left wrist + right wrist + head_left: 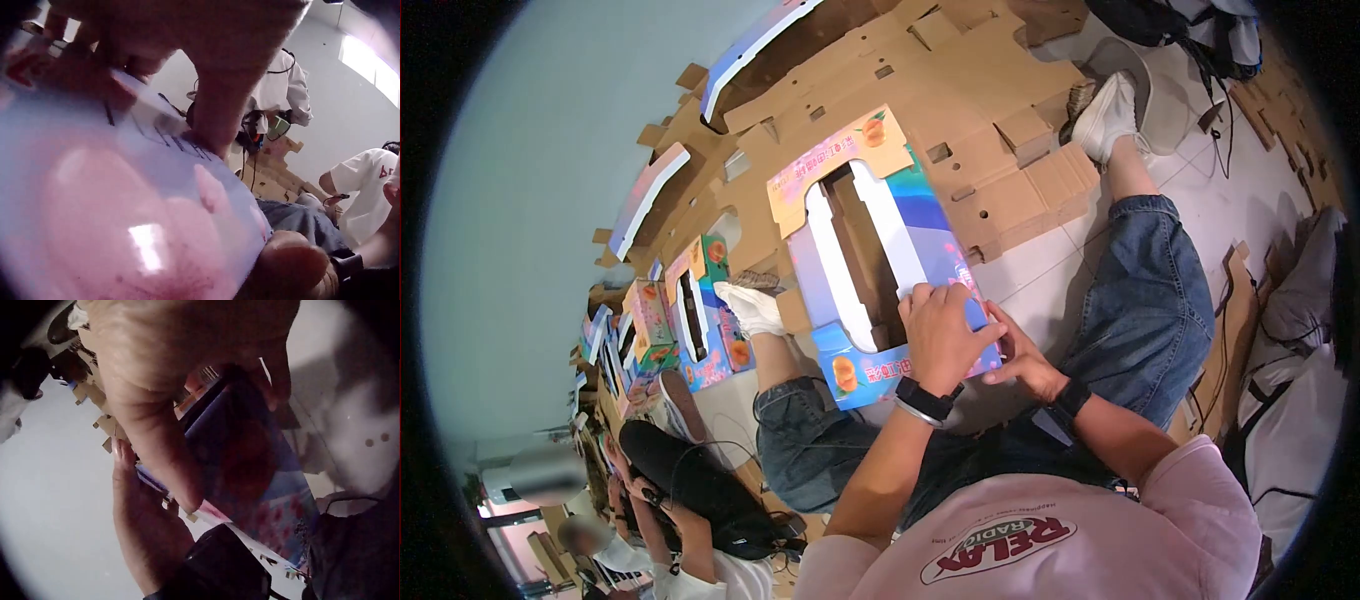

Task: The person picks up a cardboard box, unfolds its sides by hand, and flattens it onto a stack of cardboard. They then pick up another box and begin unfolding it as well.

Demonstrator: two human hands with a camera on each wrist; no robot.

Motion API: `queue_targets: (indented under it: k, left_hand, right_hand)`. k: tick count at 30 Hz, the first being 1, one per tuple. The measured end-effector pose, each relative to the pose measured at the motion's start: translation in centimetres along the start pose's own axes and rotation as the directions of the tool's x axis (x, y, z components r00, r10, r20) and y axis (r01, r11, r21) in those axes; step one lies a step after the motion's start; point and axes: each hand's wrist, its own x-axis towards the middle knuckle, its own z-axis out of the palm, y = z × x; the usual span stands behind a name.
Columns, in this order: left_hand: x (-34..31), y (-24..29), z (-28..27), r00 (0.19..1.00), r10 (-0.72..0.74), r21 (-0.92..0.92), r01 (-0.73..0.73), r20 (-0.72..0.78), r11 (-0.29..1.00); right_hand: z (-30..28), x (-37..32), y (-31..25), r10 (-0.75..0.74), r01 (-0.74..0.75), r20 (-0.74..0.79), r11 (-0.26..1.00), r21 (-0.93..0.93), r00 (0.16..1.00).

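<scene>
An upright printed carton (930,215) with a long handle opening stands between the person's legs. The left hand (945,335) grips its near right top edge, fingers over the top and thumb on the side. Beside it, the right hand (1025,360) holds the same near right corner with thumb and fingers apart. In the left wrist view, the left hand (219,56) lies against the glossy printed panel (94,187). The right wrist view has the right hand (162,387) round the edge of the blue panel (244,462), the left hand (144,519) close by.
Flattened brown cardboard (820,110) covers the floor beyond the carton. More printed cartons (725,345) stand in a row at the left. Another person's leg (690,480) is at the lower left. A grey slipper (1170,95) and cables lie at the right.
</scene>
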Motion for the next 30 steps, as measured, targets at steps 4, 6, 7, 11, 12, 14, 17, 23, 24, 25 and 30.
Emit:
queue_targets:
  k: [4, 6, 7, 11, 12, 14, 17, 23, 24, 25, 30]
  left_hand:
    - [-0.5, -0.2, 0.3, 0.999, 0.001, -0.038, -0.003, -0.043, 0.999]
    - [-0.6, -0.2, 0.6, 0.999, -0.014, -0.048, 0.012, -0.041, 0.999]
    - [-0.6, -0.2, 0.8, 0.998, -0.015, -0.064, 0.012, -0.059, 0.998]
    - [-0.6, 0.7, 0.8, 0.995, -0.079, -0.094, 0.073, -0.057, 0.993]
    - [-0.7, 0.5, 0.4, 0.992, -0.100, -0.093, 0.093, -0.072, 0.991]
    - [-1.2, 0.2, 0.1, 0.989, -0.037, -0.274, -0.003, -0.140, 0.962]
    - [-3.2, -1.9, -2.7, 0.970, -0.146, -0.305, 0.081, -0.196, 0.949]
    - [-11.0, -12.3, -3.6, 0.761, -0.623, -0.594, 0.420, -0.182, 0.686]
    - [-12.1, -12.6, -2.6, 0.752, -0.632, -0.607, 0.419, -0.184, 0.676]
    - [-12.8, -12.5, -1.8, 0.763, -0.638, -0.862, 0.390, 0.105, 0.325]
    - [-14.9, -11.5, 4.0, 0.777, -0.431, -0.885, 0.441, 0.460, -0.149]
  right_hand:
    - [0.0, -0.1, 0.3, 0.008, -0.008, 0.022, 1.000, -0.020, 1.000]
    - [0.3, -0.5, -0.3, 0.017, -0.016, 0.023, 1.000, -0.020, 1.000]
    - [0.5, -0.6, -0.6, 0.029, -0.029, 0.024, 0.999, -0.020, 0.999]
    - [-0.4, -0.6, -0.4, 0.018, -0.013, 0.053, 0.995, -0.095, 0.998]
    - [-0.8, -0.7, -0.3, -0.001, 0.004, 0.064, 0.999, -0.041, 0.998]
    - [-0.1, -0.7, -1.2, -0.009, 0.009, 0.094, 1.000, -0.001, 0.996]
    - [0.4, -1.0, -2.0, -0.053, 0.054, -0.049, 0.998, 0.019, 0.997]
    - [-0.3, -1.2, -3.6, -0.074, 0.081, -0.166, 0.996, 0.037, 0.983]
    - [-0.4, -1.1, -3.9, -0.085, 0.094, -0.193, 0.995, 0.038, 0.977]
    - [-0.6, -1.2, -4.1, -0.101, 0.108, -0.202, 0.994, 0.025, 0.974]
    - [-0.3, -1.7, -6.1, -0.159, 0.050, -0.363, 0.955, -0.294, 0.918]
